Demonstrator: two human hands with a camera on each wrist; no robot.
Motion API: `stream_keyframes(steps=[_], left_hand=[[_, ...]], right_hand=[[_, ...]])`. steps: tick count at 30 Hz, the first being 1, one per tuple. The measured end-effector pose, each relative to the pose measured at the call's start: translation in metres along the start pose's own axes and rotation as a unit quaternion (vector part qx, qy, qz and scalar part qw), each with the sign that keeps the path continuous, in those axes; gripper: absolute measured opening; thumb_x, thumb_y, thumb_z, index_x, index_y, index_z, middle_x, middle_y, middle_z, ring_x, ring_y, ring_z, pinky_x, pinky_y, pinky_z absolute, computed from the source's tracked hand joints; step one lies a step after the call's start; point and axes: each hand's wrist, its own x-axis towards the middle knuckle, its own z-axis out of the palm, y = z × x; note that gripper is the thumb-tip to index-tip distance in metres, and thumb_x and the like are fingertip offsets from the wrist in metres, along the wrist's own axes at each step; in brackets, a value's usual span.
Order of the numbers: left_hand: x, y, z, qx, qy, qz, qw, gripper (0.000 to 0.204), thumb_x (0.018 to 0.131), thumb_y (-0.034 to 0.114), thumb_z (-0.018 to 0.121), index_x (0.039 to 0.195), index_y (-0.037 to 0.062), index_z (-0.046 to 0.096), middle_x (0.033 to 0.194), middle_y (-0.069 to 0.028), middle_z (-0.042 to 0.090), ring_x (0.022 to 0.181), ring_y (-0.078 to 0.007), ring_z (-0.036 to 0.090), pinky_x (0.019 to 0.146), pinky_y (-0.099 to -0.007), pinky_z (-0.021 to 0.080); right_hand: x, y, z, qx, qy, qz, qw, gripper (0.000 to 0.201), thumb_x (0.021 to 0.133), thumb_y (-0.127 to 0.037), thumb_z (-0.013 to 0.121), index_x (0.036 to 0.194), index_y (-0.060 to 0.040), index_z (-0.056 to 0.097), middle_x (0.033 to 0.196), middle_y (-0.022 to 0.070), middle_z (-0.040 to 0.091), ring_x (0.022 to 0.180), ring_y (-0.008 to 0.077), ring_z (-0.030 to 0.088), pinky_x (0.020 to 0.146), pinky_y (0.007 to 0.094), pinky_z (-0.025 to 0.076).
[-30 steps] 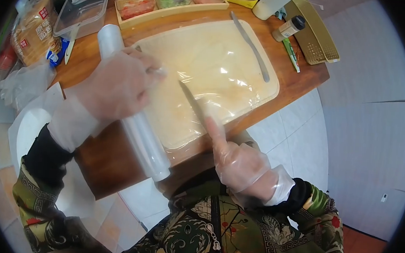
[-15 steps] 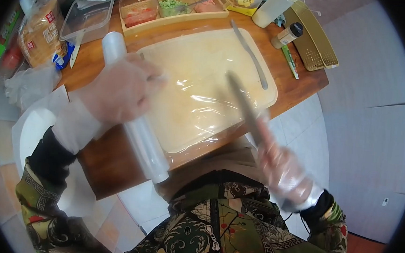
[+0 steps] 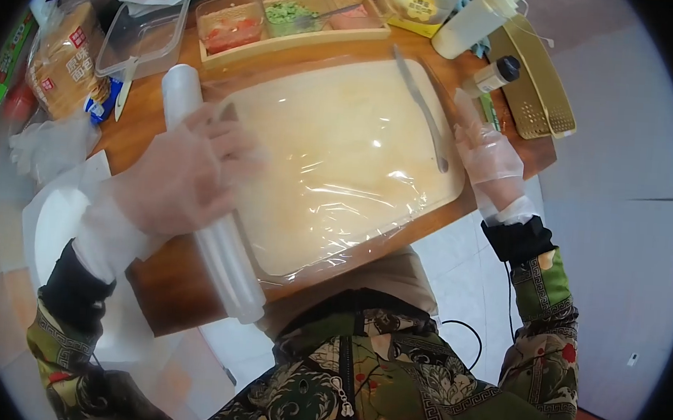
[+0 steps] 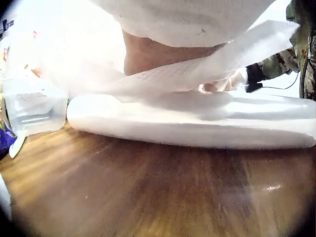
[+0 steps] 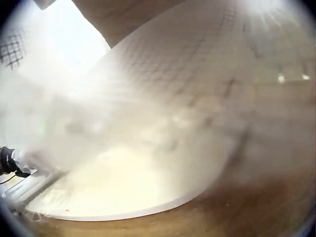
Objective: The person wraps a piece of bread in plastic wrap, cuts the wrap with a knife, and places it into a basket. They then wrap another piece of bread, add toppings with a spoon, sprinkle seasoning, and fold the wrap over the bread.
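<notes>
My gloved left hand (image 3: 179,172) lies across the long roll of plastic wrap (image 3: 231,273), its fingers reaching over the film at the board's left edge. In the left wrist view the roll (image 4: 187,128) lies on the wood below that hand. Clear film stretches over the cream cutting board (image 3: 333,147), wrinkled and shiny near the front. My gloved right hand (image 3: 492,162) is at the board's right edge, close to the seasoning bottle (image 3: 492,76). A pale, blurred sliver of the knife (image 3: 467,106) projects past its fingers; the handle is hidden.
A metal spreader (image 3: 425,111) lies along the board's right side. Behind stand a divided tray (image 3: 293,45) of chopped foods, a squeeze bottle (image 3: 474,24) and a yellow basket (image 3: 532,87). Bagged bread (image 3: 62,58) and a clear container (image 3: 141,48) are at left.
The right hand has swung away from the board's front with the knife, out to the right edge. The left hand stays at the roll, its fingers loosened and more spread.
</notes>
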Motion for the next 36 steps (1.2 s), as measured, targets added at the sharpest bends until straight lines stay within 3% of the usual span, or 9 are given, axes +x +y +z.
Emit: stream_keyframes(steps=[4,8,10,12,16,20,30,32,36], left_hand=[[-0.006,0.002,0.003,0.014,-0.005,-0.011,1.0,0.031,0.078,0.019,0.065,0.107,0.0086,0.071,0.121,-0.0114,0.063,0.127,-0.0315,0.052,0.119,-0.0568,0.025],[-0.006,0.002,0.004,0.011,-0.025,-0.025,0.999,0.032,0.078,0.021,0.065,0.107,0.0116,0.072,0.121,-0.0098,0.062,0.129,-0.0314,0.05,0.121,-0.0584,0.021],[-0.005,0.005,0.005,0.025,-0.028,-0.026,0.999,0.032,0.078,0.023,0.065,0.108,0.0127,0.072,0.122,-0.0101,0.061,0.13,-0.0316,0.05,0.121,-0.0591,0.021],[-0.002,0.008,0.002,0.037,-0.046,-0.035,0.998,0.034,0.078,0.026,0.064,0.109,0.0138,0.072,0.125,-0.0109,0.06,0.131,-0.0325,0.048,0.121,-0.0601,0.019],[-0.003,0.01,0.001,0.034,-0.046,-0.039,0.998,0.035,0.078,0.029,0.064,0.108,0.0143,0.072,0.127,-0.0114,0.058,0.133,-0.0327,0.047,0.121,-0.0608,0.018],[-0.003,0.011,0.001,0.044,-0.055,-0.052,0.996,0.037,0.076,0.029,0.064,0.109,0.0153,0.072,0.13,-0.0114,0.057,0.134,-0.0333,0.045,0.121,-0.0618,0.017],[-0.001,0.015,0.0,0.031,-0.054,-0.065,0.996,0.041,0.072,0.027,0.065,0.112,0.0156,0.071,0.131,-0.0118,0.056,0.135,-0.0345,0.045,0.12,-0.0614,0.017],[-0.001,0.015,0.001,0.033,-0.053,-0.069,0.996,0.042,0.072,0.028,0.065,0.112,0.0161,0.071,0.131,-0.012,0.057,0.135,-0.0345,0.044,0.12,-0.0607,0.016],[-0.001,0.018,-0.001,0.046,-0.063,-0.087,0.993,0.043,0.073,0.03,0.062,0.113,0.0159,0.071,0.132,-0.0118,0.058,0.137,-0.0339,0.043,0.121,-0.0583,0.013]], right_hand=[[0.01,-0.003,0.001,-0.048,-0.055,0.041,0.996,0.055,0.098,-0.03,0.057,0.151,-0.0345,0.042,0.102,0.0169,0.068,0.093,0.0339,0.068,0.083,0.0434,0.055],[0.009,-0.003,0.005,-0.086,-0.004,-0.002,0.996,0.04,0.094,-0.026,0.062,0.134,-0.0223,0.064,0.102,0.015,0.069,0.089,0.0337,0.068,0.079,0.0424,0.056],[0.006,-0.033,-0.003,0.107,0.14,-0.107,0.979,0.038,0.091,-0.022,0.066,0.128,-0.0159,0.068,0.1,0.0138,0.07,0.087,0.0339,0.068,0.078,0.0426,0.056],[0.003,-0.069,-0.014,0.089,0.155,-0.263,0.948,0.036,0.088,-0.017,0.069,0.123,-0.013,0.07,0.1,0.0138,0.07,0.086,0.0342,0.068,0.077,0.042,0.056],[0.0,-0.079,-0.01,0.069,0.141,-0.194,0.968,0.03,0.087,-0.016,0.07,0.116,-0.0113,0.072,0.105,0.0155,0.071,0.087,0.0355,0.068,0.077,0.0402,0.057],[-0.001,-0.068,-0.003,0.156,0.086,-0.103,0.979,0.025,0.087,-0.018,0.071,0.109,-0.0068,0.074,0.095,0.017,0.071,0.085,0.0355,0.067,0.076,0.0417,0.055],[0.0,-0.078,-0.008,0.12,0.046,-0.085,0.988,0.019,0.09,-0.018,0.068,0.103,-0.0051,0.073,0.095,0.0178,0.07,0.088,0.0359,0.067,0.076,0.0414,0.054],[-0.002,-0.073,-0.015,0.216,0.041,-0.036,0.975,0.018,0.091,-0.018,0.068,0.1,-0.0044,0.073,0.089,0.017,0.07,0.08,0.0338,0.068,0.07,0.0408,0.054],[-0.022,-0.051,-0.025,0.165,-0.004,-0.03,0.986,0.013,0.088,-0.013,0.07,0.095,-0.0034,0.072,0.082,0.0172,0.07,0.069,0.0287,0.069,0.059,0.0346,0.052]])
